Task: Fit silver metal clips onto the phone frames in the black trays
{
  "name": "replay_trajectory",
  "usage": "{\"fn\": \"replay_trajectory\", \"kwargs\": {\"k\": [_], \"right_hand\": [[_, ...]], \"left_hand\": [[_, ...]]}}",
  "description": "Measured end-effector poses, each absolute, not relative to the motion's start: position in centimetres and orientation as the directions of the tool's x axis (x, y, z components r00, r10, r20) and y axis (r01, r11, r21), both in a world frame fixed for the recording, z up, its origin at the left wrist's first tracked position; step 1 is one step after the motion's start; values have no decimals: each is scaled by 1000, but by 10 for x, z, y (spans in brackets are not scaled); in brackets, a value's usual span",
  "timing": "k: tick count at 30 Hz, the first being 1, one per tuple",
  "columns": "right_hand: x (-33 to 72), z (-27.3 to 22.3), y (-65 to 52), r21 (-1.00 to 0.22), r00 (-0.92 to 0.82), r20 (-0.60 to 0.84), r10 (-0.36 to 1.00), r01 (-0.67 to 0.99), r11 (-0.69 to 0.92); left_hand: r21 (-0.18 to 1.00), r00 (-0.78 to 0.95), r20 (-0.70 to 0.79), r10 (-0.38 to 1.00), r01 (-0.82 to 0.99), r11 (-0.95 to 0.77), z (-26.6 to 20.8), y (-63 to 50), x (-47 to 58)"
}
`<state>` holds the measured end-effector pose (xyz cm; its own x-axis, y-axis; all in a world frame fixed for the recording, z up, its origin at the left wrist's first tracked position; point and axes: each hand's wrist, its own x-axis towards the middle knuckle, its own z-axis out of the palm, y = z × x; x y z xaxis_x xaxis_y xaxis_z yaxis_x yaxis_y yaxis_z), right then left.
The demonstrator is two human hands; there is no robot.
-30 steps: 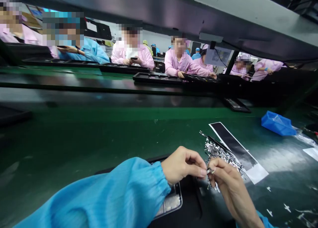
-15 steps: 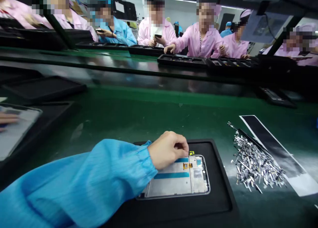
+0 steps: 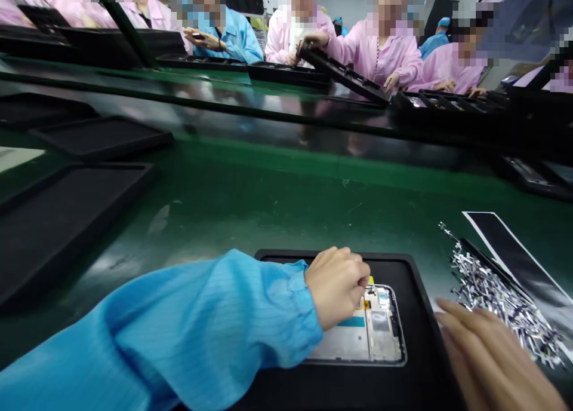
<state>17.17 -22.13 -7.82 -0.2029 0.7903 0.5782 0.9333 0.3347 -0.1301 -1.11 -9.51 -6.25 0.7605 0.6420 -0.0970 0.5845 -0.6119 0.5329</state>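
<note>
My left hand (image 3: 338, 285), in a blue sleeve, is closed over the upper long edge of an opened phone frame (image 3: 340, 346). Its fingertips press together there, and what they pinch, if anything, is hidden. Close beside them shows a yellow-green tab (image 3: 371, 280). The frame lies flat in a black tray (image 3: 427, 333), its metal inside facing up, with a blue strip and an orange flex connector on it. My right hand (image 3: 496, 357) is blurred at the tray's right edge, fingers stretched out, nothing visible in them.
To the right lies a heap of small silvery metal parts (image 3: 505, 303) beside a dark strip with white edges (image 3: 505, 238). Black trays (image 3: 67, 220) stand on the left of the green table (image 3: 233, 202). Across the bench, several people in pink or blue work; one holds a tilted black tray (image 3: 344, 75).
My right hand has come into view at the lower right. My left hand stays over the phone frame. At the far left, another hand and a pale panel are gone; across, a person has tilted a tray up.
</note>
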Motion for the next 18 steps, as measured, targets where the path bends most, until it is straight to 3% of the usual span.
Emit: {"fn": "replay_trajectory", "kwargs": {"k": [2,5,12,18], "right_hand": [[153,-74,-208,107,-434,525,732,887,449],[134,-79,-196,257,-558,415,719,830,496],[132,-88,-195,348,-629,323,707,774,529],[131,-87,-193,368,-651,338,679,756,542]], "left_hand": [[516,762,-68,645,580,-631,-64,-95,-12],[493,774,-25,633,561,-666,-66,-96,-13],[421,784,34,620,551,-720,-64,-99,-13],[381,782,90,616,545,-747,-64,-103,-14]]}}
